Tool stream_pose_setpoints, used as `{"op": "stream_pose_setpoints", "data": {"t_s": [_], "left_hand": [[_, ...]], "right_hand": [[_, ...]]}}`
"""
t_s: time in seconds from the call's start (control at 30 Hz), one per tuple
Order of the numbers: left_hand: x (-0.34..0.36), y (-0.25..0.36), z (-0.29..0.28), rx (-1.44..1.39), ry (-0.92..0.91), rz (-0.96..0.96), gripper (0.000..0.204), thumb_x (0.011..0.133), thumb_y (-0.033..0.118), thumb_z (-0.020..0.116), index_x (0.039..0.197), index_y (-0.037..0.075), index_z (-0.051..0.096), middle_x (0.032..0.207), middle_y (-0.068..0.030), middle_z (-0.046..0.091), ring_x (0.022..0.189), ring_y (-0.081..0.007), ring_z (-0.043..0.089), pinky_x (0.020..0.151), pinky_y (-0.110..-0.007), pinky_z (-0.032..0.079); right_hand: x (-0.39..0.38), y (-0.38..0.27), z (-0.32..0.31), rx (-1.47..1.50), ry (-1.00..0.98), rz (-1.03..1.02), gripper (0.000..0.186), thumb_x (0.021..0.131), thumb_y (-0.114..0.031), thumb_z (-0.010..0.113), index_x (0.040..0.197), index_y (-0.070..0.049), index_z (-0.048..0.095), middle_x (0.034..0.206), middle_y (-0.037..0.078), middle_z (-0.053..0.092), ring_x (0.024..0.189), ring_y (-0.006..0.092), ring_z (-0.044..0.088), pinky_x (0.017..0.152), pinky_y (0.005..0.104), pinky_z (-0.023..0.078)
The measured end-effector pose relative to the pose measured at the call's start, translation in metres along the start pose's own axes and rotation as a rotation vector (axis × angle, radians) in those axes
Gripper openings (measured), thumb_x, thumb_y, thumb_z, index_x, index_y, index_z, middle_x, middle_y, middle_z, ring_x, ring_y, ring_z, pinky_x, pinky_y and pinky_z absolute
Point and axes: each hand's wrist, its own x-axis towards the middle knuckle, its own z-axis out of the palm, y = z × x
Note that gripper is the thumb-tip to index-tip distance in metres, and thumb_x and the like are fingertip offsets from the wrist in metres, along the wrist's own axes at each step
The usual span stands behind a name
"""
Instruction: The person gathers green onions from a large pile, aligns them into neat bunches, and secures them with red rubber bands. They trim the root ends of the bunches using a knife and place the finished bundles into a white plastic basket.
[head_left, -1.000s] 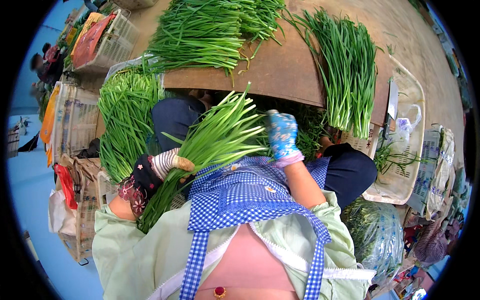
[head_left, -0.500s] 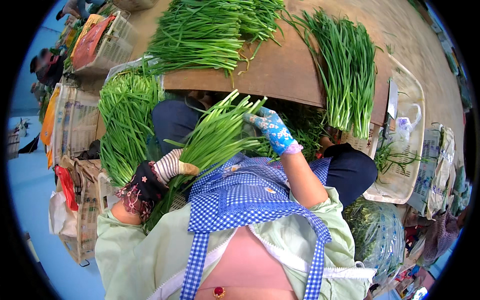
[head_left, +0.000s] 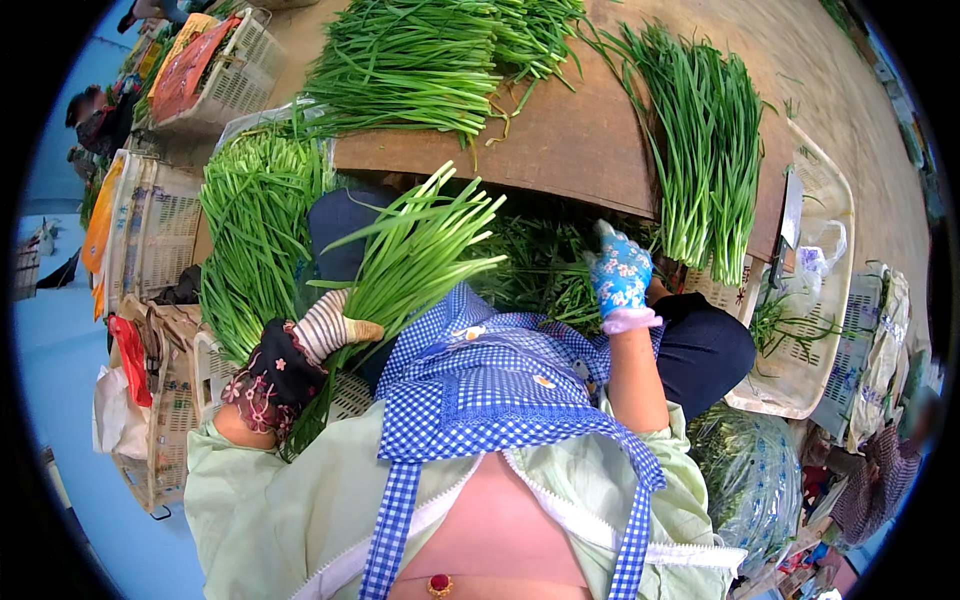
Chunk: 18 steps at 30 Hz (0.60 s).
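Apparently curled — left fingers (head_left: 363,331) round greens (head_left: 425,250)

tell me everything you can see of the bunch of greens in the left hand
The bunch of greens looks fresh and slim-bladed, pale stem ends fanning toward the upper right, darker leaves trailing below the grip. The gloved left hand holds it slanted around its middle; the right hand is apart from it.

the left hand (head_left: 333,328) is curled in a grip; the right hand (head_left: 621,272) is held apart, forearm (head_left: 637,380) stretched forward.
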Motion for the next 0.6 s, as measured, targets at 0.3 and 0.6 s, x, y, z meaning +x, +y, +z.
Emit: {"op": "stream_pose_setpoints", "data": {"t_s": [0.3,0.6], "left_hand": [[-0.004,0.012,0.015,0.107,-0.073,-0.003,0.056,0.073,0.007,0.073,0.125,0.002,0.051,0.117,-0.0043,0.059,0.105,-0.0129,0.053,0.093,-0.029,0.041],[-0.008,0.005,0.001,0.075,-0.036,0.033,0.06,0.072,0.006,0.073,0.127,0.0,0.048,0.118,-0.0051,0.058,0.106,-0.0127,0.053,0.093,-0.028,0.041]], "right_hand": [[0.032,-0.103,-0.03,0.51,0.347,-0.558,0.032,0.066,-0.013,0.069,0.098,-0.015,0.064,0.089,0.006,0.065,0.087,0.0247,0.061,0.086,0.0372,0.044],[0.021,0.0,-0.001,-0.086,-0.308,-0.003,0.02,0.071,-0.022,0.067,0.088,-0.013,0.064,0.075,0.009,0.065,0.074,0.0263,0.064,0.068,0.0405,0.049]]}}
